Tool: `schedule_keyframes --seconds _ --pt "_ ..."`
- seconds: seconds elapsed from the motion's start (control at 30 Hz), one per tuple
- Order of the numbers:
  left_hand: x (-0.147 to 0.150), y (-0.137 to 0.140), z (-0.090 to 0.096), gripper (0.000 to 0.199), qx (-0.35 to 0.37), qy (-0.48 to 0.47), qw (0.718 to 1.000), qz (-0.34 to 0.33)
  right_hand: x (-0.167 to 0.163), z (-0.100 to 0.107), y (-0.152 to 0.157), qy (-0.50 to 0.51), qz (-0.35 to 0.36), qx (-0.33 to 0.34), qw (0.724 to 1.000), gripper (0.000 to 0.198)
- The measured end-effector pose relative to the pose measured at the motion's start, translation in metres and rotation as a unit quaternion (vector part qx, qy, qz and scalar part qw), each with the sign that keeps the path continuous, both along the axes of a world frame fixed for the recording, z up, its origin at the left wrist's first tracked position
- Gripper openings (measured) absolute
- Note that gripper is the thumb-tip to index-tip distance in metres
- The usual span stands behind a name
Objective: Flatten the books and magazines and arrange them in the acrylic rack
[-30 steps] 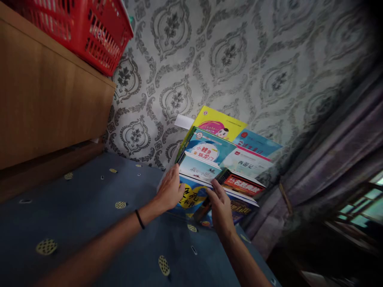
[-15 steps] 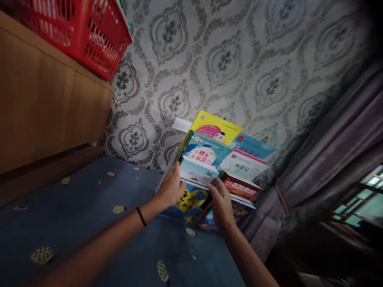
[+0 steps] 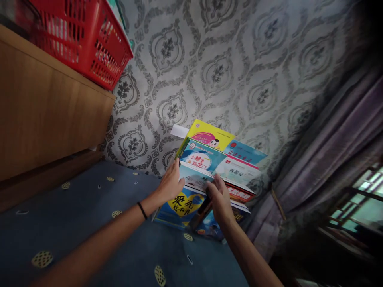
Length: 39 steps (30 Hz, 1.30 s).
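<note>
Several books stand in stepped rows against the wall. My left hand [image 3: 172,181] grips the left edge of a pale blue book [image 3: 193,177], with the thumb on its front. At that book's right edge are the curled fingers of my right hand [image 3: 220,199]. In front of it stands a blue book with a yellow heart [image 3: 181,205]. Behind it rise a teal book [image 3: 220,157] and a yellow book [image 3: 212,133]. To the right are a pale book with a pink top edge [image 3: 239,171] and a red-covered book [image 3: 239,194], partly hidden by my right hand.
A dark blue cloth with pineapple prints [image 3: 89,223] lies under the books. On the left, a red basket [image 3: 104,59] sits on a wooden cabinet [image 3: 54,107]. Patterned wallpaper [image 3: 167,79] is behind, and a tied purple curtain [image 3: 299,171] hangs on the right.
The pale blue book sits slightly lower against the teal one, and more of the yellow-heart cover shows. My right hand has shifted slightly. The view has tilted a little upward.
</note>
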<state>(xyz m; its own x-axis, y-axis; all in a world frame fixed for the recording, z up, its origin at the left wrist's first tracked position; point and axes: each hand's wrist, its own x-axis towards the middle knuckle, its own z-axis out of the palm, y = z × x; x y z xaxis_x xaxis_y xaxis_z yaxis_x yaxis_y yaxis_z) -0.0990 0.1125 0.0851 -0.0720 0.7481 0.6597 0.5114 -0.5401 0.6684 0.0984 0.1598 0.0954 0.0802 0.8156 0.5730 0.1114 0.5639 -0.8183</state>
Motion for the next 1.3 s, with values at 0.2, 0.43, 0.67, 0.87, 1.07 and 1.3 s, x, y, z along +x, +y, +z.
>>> schedule_keyframes --seconds 0.2,0.43,0.67,0.87,1.07,1.3 --pt "0.001 -0.005 0.018 0.071 -0.001 0.059 0.997 0.052 -0.002 0.011 -0.006 -0.046 0.028 -0.015 0.998 0.084" --pt "-0.003 -0.003 0.081 0.050 0.114 0.242 0.949 0.168 0.013 0.003 -0.033 -0.102 -0.014 0.097 0.990 0.067" --pt "0.002 0.014 0.119 0.046 0.103 0.366 0.901 0.208 0.037 -0.039 -0.078 -0.232 -0.024 0.173 0.957 0.045" --pt "0.003 0.014 0.121 0.046 0.100 0.380 0.892 0.225 0.063 -0.074 -0.086 -0.253 0.005 0.130 0.959 0.040" --pt "0.008 -0.015 0.099 0.050 0.149 0.350 0.898 0.221 0.075 -0.118 -0.096 -0.303 0.013 0.146 0.941 0.041" --pt "0.027 -0.115 -0.024 0.044 0.132 0.321 0.923 0.167 0.086 -0.186 -0.124 -0.371 0.075 0.174 0.909 0.050"
